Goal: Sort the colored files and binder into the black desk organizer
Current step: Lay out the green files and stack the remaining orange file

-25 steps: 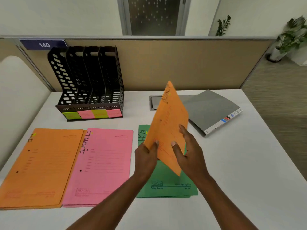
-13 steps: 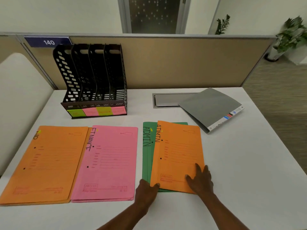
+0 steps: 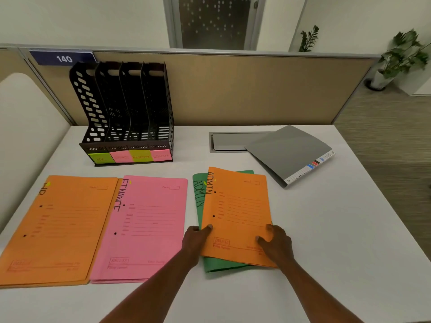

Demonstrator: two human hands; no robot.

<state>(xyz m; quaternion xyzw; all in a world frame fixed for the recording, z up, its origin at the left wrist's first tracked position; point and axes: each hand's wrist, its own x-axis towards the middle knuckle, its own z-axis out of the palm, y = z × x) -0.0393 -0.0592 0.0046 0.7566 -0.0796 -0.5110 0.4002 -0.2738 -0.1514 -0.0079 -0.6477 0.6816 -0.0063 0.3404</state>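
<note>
By the tan partition [image 3: 256, 89], an organizer [image 3: 140, 146] stands on the desk [image 3: 338, 229].

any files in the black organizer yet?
No, all four slots of the black perforated plastic desk organizer show only bare dividers, and the grey plastic binder lies on the white table.

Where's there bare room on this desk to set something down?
Widest free patch: white desk right of the orange ADMIN file, in front of the grey binder. Smaller one: between the black desk organizer and the cable hatch. Crowded on the left: orange HR file and pink FINANCE file, side by side.
</note>
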